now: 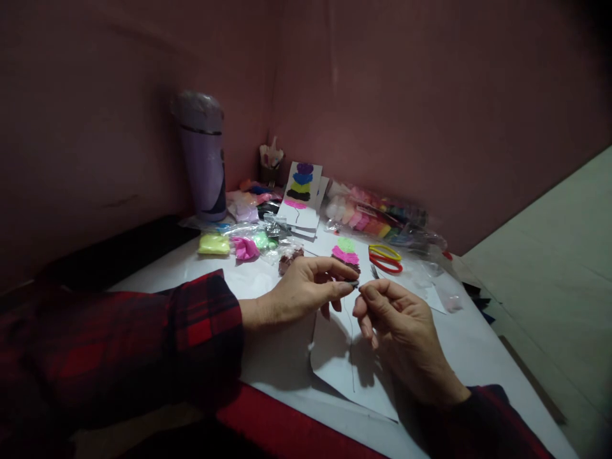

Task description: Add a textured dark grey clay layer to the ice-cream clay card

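Between thumb and fingers, my left hand (pixel 315 288) pinches a small dark lump of modelling clay (pixel 353 283). My right hand (pixel 399 319), its thumb and forefinger pressed together, grips the right end of that same lump. Both hands are above a white paper sheet (pixel 335 357) with a thin drawn line running down it. On the sheet's upper part, just beyond my fingers, sit textured patches: light green (pixel 345 245), bright pink (pixel 345 256) and a dark brown one partly hidden by my left fingers.
Red-and-yellow-handled scissors (pixel 385 260) lie beyond my right hand. Yellow (pixel 214 245), pink (pixel 245 248) and brown clay packs (pixel 290 258) are at left. Behind are a finished card (pixel 301 191), bagged coloured clay (pixel 368 213), a purple tumbler (pixel 203 166) and a cup of tools (pixel 270 172).
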`<action>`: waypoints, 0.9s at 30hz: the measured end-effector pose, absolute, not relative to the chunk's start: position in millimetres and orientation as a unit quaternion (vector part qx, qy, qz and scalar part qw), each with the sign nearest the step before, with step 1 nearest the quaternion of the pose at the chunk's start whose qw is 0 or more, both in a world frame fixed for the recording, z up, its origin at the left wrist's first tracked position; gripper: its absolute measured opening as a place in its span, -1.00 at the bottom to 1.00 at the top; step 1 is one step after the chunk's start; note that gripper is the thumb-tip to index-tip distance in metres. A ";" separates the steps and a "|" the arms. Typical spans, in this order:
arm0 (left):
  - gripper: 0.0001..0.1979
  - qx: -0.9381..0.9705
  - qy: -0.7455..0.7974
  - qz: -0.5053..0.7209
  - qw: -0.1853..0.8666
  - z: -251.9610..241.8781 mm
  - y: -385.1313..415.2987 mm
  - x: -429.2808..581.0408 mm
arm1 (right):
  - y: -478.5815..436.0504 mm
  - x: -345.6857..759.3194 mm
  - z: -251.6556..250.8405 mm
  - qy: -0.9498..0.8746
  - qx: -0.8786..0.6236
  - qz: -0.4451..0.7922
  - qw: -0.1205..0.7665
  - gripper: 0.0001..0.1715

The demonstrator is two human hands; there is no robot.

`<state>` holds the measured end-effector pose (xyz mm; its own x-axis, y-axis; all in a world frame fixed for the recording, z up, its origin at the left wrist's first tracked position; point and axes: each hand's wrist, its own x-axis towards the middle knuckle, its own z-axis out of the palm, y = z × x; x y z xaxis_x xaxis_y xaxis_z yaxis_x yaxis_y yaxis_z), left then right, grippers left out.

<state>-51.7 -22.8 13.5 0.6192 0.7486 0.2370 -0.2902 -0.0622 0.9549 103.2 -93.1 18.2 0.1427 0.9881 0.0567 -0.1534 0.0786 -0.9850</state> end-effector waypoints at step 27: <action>-0.92 0.770 0.174 0.489 0.371 13.7 -25.2 -52.8 | -91.9 101.1 22.2 -0.412 -0.467 0.532 0.574 -0.68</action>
<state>-52.8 -25.2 13.7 0.4618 0.6302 0.6242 -0.0955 -0.6643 0.7413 101.1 -91.9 22.2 0.0945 0.9952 -0.0243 -0.2258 -0.0024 -0.9742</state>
